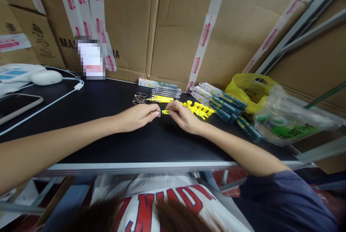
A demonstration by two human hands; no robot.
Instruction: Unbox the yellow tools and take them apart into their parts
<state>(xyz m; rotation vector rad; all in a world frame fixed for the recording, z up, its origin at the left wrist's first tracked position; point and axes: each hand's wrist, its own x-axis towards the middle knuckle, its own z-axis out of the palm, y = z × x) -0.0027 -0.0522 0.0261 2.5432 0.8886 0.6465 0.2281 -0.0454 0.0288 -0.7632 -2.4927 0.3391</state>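
Note:
My left hand (137, 116) and my right hand (183, 116) meet over the black table (108, 142), fingers pinched together. Between their fingertips is a small yellow plastic part (164, 112); both hands grip it. Just behind lie a pile of yellow caps (198, 110), a few yellow pen-like pieces (160, 98), clear tubes (166, 91) and a small heap of metal wire clips (140, 98).
Green and white packaged boxes (218, 102) lie to the right, beside a yellow plastic bag (250, 91) and a clear bag (289, 120). A white device (44, 77) with cable and a tablet (16, 104) sit at left. Cardboard boxes (167, 26) wall the back.

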